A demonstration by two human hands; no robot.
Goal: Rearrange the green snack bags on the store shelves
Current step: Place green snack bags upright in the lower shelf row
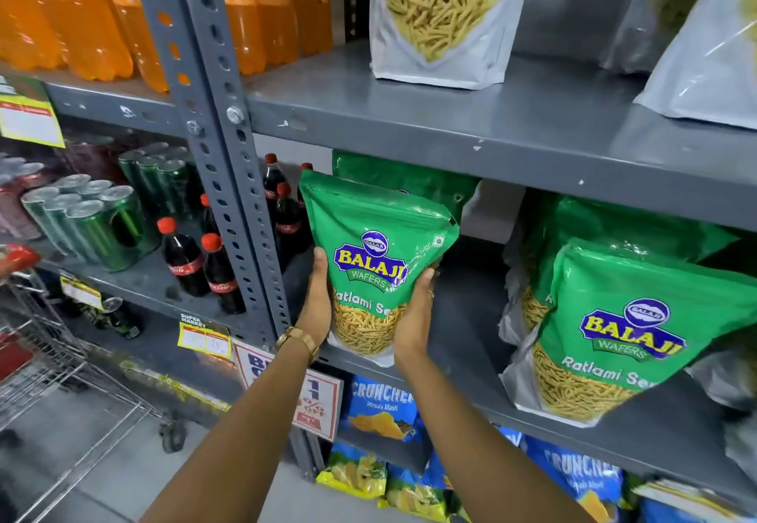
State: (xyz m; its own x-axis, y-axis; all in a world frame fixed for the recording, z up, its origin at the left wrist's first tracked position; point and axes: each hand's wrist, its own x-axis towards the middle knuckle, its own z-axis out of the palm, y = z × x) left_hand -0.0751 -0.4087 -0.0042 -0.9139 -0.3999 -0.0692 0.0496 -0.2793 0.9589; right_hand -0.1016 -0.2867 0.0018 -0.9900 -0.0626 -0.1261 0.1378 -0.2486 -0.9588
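Centrally in the frame, the left hand point(317, 301) and right hand point(413, 320) clasp a green bag point(379, 252) between them, one on each side, upright at the middle shelf point(471, 342). Behind it stands another bag point(403, 178); more bags point(614, 330) sit at right.

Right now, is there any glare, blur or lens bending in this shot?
Head view: sharp on the held green bag; glare streaks on the clear pouch top right; wide-angle bending tilts the shelf edge and upright post; dim under the shelf.
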